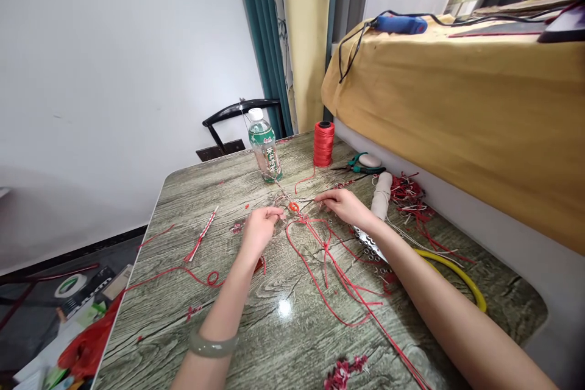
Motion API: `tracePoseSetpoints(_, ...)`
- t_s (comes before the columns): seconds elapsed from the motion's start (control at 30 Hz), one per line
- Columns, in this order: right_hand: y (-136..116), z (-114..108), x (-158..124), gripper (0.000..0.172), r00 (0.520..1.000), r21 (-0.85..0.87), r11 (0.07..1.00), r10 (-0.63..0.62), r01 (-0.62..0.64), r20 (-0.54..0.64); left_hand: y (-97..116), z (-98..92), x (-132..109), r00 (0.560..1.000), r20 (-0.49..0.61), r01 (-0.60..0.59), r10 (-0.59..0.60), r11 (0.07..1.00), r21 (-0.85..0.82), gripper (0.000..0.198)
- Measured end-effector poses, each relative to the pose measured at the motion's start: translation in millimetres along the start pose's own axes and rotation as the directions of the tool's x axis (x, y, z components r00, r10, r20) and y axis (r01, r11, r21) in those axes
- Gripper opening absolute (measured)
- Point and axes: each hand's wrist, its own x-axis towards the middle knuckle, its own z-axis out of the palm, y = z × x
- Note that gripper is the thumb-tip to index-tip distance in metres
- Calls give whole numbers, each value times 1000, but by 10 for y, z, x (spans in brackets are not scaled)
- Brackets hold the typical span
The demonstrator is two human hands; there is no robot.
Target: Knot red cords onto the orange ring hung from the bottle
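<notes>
Red cords (338,268) run from a small knotted section with an orange-red ring (294,206) down across the table toward me. A thin strand stretches from the knot to the plastic bottle (265,149). Just left of the knot, my left hand (261,226) is closed in a pinch on what looks like a thin cord end. On the knot's right side, my right hand (343,205) pinches a thin dark cord between thumb and forefinger, held out sideways. Both hands hover close above the tabletop; their lower fingers are curled and partly hidden.
A red thread spool (323,145) and green-handled pliers (359,163) stand toward the back. At right lie a white cord roll (381,195), tangled red scraps (406,192) and a yellow tube (457,271). A braided red-white piece (202,234) lies at left.
</notes>
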Motion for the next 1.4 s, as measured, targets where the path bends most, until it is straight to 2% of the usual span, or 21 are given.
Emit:
tracePoseSetpoints(0.2,-1,14,-33,22,996,-54,998,27,-32,-89,-15,37,-11,999,-20,-36,38,995,93,17)
tracePoseSetpoints(0.37,-76,46,-110,18,995,-300,953,-64,41,-70,24,75,-56,984,-94,-124,150,964,233,12)
tracePoseSetpoints(0.47,-101,43,-138,25,993,-379,921,-113,90,-38,39,75,-65,981,-46,-163,186,936,312,17)
tracePoseSetpoints(0.53,-122,25,-148,30,990,-404,913,-99,50,-100,54,65,-69,986,-37,-144,165,932,333,26)
tracePoseSetpoints(0.6,-150,-4,-157,30,983,-397,918,-85,14,-160,85,44,-82,984,-101,-100,149,920,379,32)
tracePoseSetpoints(0.63,-164,-20,-164,27,986,-382,924,-85,25,-142,106,32,-94,978,-140,-86,156,908,410,32)
tracePoseSetpoints(0.7,-189,-52,-186,20,995,-339,937,-95,89,-2,154,12,-135,973,-140,-98,182,881,463,25)
tracePoseSetpoints(0.77,-202,-75,-215,18,977,-306,938,-110,163,184,197,12,-190,988,11,-141,156,854,500,18)
tracePoseSetpoints(0.83,-203,-84,-245,18,945,-309,924,-128,224,301,220,41,-247,981,179,-164,79,832,530,18)
tracePoseSetpoints(0.9,-202,-81,-266,18,934,-352,899,-141,259,328,218,89,-297,977,207,-157,47,817,555,19)
tracePoseSetpoints(1.07,-216,-28,-279,24,959,-515,817,-152,258,240,145,193,-373,988,33,-139,153,757,639,27)
tracePoseSetpoints(1.23,-198,35,-263,30,967,-616,746,-179,254,182,103,234,-383,956,72,-251,286,660,708,29)
tracePoseSetpoints(1.4,-156,79,-225,27,982,-603,775,-136,189,133,131,272,-318,966,57,-211,253,637,741,27)
